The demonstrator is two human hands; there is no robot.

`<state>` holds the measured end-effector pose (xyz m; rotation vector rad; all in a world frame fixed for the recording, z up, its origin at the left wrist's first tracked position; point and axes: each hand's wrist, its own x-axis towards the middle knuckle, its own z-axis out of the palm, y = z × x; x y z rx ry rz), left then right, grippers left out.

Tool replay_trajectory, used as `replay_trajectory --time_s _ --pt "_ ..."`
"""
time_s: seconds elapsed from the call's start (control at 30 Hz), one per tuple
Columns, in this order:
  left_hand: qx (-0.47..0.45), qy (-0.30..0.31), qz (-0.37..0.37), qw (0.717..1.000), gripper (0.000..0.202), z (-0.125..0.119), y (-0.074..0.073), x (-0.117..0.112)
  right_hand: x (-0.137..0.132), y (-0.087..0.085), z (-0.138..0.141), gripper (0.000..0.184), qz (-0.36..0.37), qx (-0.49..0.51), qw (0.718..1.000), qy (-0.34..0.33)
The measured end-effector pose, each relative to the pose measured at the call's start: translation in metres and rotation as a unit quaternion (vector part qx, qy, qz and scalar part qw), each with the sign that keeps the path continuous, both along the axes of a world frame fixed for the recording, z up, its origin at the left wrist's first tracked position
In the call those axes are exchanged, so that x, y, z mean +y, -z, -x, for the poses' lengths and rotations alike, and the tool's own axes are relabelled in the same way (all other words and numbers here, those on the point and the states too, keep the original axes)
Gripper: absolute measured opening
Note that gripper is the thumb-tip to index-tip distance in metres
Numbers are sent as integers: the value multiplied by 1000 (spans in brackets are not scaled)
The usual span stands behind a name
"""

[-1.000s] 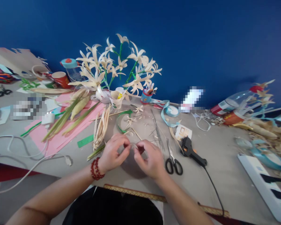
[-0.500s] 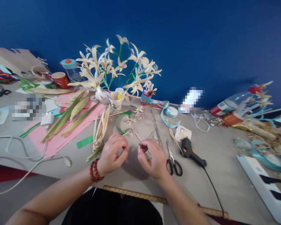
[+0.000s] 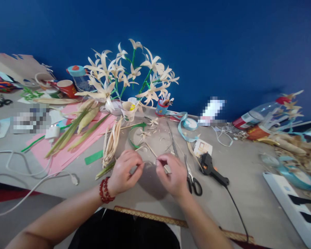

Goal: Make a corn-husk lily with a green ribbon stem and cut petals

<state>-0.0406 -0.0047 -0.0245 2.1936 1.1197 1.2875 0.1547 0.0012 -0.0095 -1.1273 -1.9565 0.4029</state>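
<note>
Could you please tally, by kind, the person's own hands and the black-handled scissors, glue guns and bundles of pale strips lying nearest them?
Hands: 2, the left hand and right hand
Scissors: 1 pair, partly hidden
Glue gun: 1
Bundle of pale strips: 1
Total: 5

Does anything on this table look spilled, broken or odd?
Nothing looks spilled or broken. The red-capped bottle at the right seems oddly tilted, though the camera may cause that. Pale scraps lie strewn beyond the left hand and right hand, untidy rather than wrong.
</note>
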Motion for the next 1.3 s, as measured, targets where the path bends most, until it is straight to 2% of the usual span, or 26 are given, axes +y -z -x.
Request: replay_trajectory --time_s 0.07,0.13,0.27,0.37,0.43,0.57,0.63,0.7,0.77,0.83,0.93,1.0,1.13,1.3 --pt "3 5 -15 1000 12 0 0 0 -1 -1 3 11 66 38 996 -46" --pt "7 8 -27 1000 14 -1 0 -1 -2 -2 7 11 103 61 990 -74" --pt "-1 19 -23 1000 12 -1 -3 -2 -2 1 9 6 46 62 995 -67" --pt "-64 66 56 994 11 1 -9 -1 0 6 5 14 -17 55 994 -88" --pt "-123 107 159 974 17 1 -11 2 0 9 3 20 -44 53 991 -113" --pt "-236 164 347 893 22 2 -7 7 1 10 0 24 -73 24 989 -124" --pt "-275 174 394 860 17 3 -5 8 2 10 -1 26 -82 14 988 -128" --pt "-295 175 415 842 15 3 -4 9 2 9 0 29 -81 21 987 -140" --pt "-304 176 420 837 15 3 -5 8 2 8 0 31 -51 57 987 -143" --pt "-303 170 415 841 16 2 -8 8 1 7 0 32 32 123 982 -142" --pt "-289 157 403 854 18 2 -10 7 0 5 1 27 180 223 945 -159" --pt "-283 154 400 858 18 1 -9 7 0 5 3 21 240 264 920 -162" --pt "-292 163 407 850 16 2 -5 6 1 8 6 13 287 318 891 -149" --pt "-334 169 430 822 13 4 -4 7 5 13 4 16 336 375 848 -164"
